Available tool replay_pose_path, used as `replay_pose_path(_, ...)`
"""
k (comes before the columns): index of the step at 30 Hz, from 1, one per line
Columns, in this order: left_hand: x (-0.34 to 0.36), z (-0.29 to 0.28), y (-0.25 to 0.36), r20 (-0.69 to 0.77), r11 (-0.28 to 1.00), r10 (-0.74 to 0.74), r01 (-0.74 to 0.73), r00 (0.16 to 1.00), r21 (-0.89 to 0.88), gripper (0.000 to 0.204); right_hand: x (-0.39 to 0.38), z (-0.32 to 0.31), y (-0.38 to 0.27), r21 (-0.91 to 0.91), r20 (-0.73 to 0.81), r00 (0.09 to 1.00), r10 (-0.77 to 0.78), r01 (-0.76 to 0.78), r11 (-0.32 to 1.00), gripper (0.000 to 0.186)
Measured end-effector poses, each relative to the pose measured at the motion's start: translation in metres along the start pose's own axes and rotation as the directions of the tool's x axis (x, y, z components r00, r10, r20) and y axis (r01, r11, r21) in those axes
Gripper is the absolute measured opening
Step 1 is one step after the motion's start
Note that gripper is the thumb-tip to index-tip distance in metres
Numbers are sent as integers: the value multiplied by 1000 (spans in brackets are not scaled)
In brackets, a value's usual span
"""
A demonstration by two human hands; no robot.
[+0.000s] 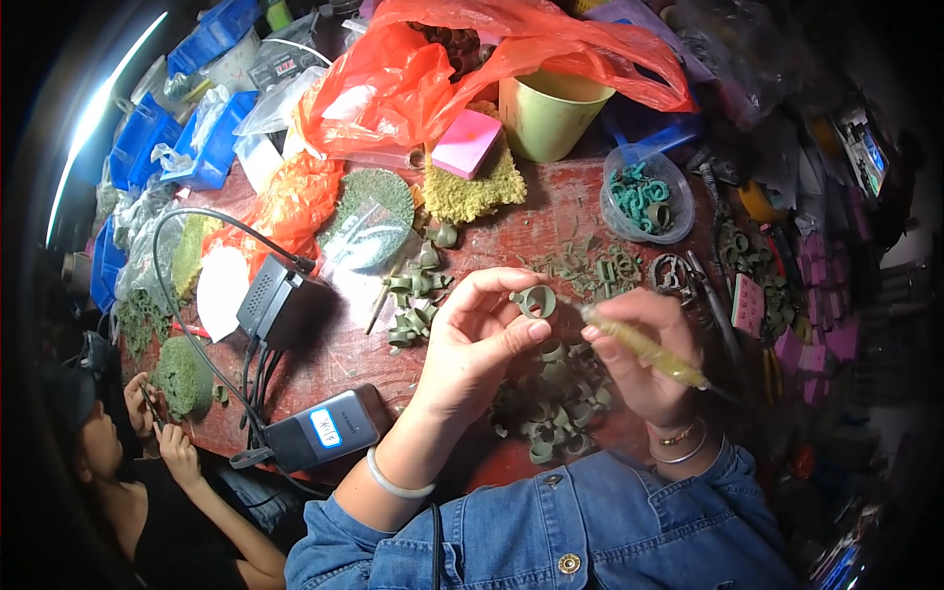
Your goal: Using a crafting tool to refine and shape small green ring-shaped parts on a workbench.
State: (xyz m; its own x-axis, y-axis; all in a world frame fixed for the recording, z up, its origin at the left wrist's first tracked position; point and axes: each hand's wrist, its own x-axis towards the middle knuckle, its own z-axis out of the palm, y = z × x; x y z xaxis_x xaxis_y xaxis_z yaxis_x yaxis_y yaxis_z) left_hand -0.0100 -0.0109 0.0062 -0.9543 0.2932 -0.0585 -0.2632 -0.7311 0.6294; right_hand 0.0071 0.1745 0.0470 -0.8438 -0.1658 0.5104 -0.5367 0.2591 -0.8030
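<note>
My left hand [470, 339] pinches a small olive-green ring [550, 303] between thumb and fingertips, its hole facing up toward me. In my right hand [657, 388] is a slim tool with a yellowish, see-through handle [661, 360]. The tool's near end points toward the ring, a short gap away; motion blurs its tip. Beneath and between my hands lies a heap of similar green rings [560, 398]. More green rings [415, 295] stand in a cluster left of my left hand. Green shavings and pieces [600, 267] are scattered beyond my hands.
A round clear tub [682, 222] holds teal pieces. At the back are a pale green cup [536, 128], orange-red plastic bags [393, 79] and a pink block [467, 143]. A cabled black device [280, 305] and grey box [295, 442] sit left. Another person's hands [167, 423] work at far left.
</note>
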Motion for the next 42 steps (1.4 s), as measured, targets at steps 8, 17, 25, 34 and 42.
replay_pose_path(8, -1, 0, 1, -20, 999, -21, 20, 1000, -35, 39, 7, 1, 6, -162, 74, 986, -153, 163, 973, 34)
replay_pose_path(17, -2, -3, 2, 32, 987, -82, 86, 996, -137, 37, 6, 3, 9, -54, 65, 987, -146, 150, 987, 34)
replay_pose_path(25, -2, -3, 4, 59, 977, -116, 124, 992, -174, 37, 3, 4, 8, 21, 75, 982, -171, 170, 985, 31)
replay_pose_path(34, -3, -1, 6, 101, 956, -156, 175, 983, -233, 38, 2, 1, 16, 47, 5, 991, -132, 131, 990, 30)
replay_pose_path(42, -3, 4, 8, 105, 970, -154, 170, 983, -173, 36, 1, -4, 16, -73, -42, 998, -38, 35, 997, 21)
